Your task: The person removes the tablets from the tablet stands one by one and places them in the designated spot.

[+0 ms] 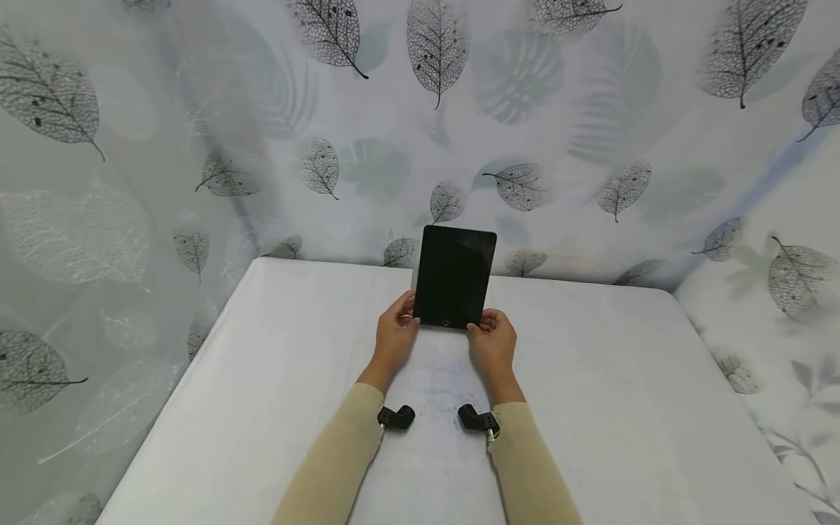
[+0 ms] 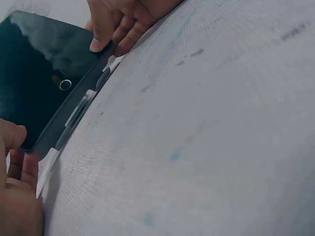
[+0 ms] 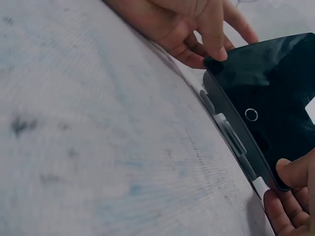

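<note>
A black tablet (image 1: 454,277) with a round home button stands tilted back over the far part of the white table. My left hand (image 1: 396,337) grips its lower left corner, thumb on the front and fingers curled behind. At the lower right corner my right hand (image 1: 494,344) pinches it the same way. Along the tablet's lower edge, the left wrist view shows a grey strip with hinge-like pieces (image 2: 81,108) and some white parts. A pale edge (image 1: 415,275) peeks out behind the tablet's left side; most of what lies behind is hidden.
A white cloth (image 1: 262,379) with faint bluish marks covers the table. Leaf-patterned curtains (image 1: 394,146) rise behind the far edge and at both sides. Each wrist, in a beige sleeve (image 1: 335,445), wears a small black camera (image 1: 397,418).
</note>
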A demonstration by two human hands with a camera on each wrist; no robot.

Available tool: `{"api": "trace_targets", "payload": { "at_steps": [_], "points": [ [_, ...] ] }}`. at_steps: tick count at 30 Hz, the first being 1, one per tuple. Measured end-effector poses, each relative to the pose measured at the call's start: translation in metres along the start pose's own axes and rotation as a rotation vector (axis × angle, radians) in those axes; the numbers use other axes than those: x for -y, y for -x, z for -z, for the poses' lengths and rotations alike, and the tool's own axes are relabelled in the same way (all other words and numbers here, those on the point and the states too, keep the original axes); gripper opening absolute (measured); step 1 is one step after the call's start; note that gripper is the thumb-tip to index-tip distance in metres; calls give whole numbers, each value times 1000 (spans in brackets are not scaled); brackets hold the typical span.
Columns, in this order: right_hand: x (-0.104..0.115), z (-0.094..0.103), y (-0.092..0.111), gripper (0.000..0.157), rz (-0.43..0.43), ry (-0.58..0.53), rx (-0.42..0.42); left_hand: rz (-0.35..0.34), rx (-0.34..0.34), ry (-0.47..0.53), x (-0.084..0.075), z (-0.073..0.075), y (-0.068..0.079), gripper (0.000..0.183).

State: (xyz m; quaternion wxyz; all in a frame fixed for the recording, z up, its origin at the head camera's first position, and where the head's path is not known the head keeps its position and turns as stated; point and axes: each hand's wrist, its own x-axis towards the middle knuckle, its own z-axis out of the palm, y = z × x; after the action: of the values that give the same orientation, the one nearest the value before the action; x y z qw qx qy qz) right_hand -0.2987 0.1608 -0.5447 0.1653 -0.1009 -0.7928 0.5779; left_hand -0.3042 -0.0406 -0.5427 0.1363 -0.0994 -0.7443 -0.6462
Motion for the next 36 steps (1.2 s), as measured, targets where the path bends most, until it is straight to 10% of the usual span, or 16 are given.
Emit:
{"api": "trace_targets", "payload": {
  "at_steps": [18,36],
  "points": [
    [33,0,6,45,236,-301,80,-70,-15,148,-19,30,-6,62],
    [78,-49,25,63,235,-319,338,91,78,122,-55,128,-8,64]
  ]
}}
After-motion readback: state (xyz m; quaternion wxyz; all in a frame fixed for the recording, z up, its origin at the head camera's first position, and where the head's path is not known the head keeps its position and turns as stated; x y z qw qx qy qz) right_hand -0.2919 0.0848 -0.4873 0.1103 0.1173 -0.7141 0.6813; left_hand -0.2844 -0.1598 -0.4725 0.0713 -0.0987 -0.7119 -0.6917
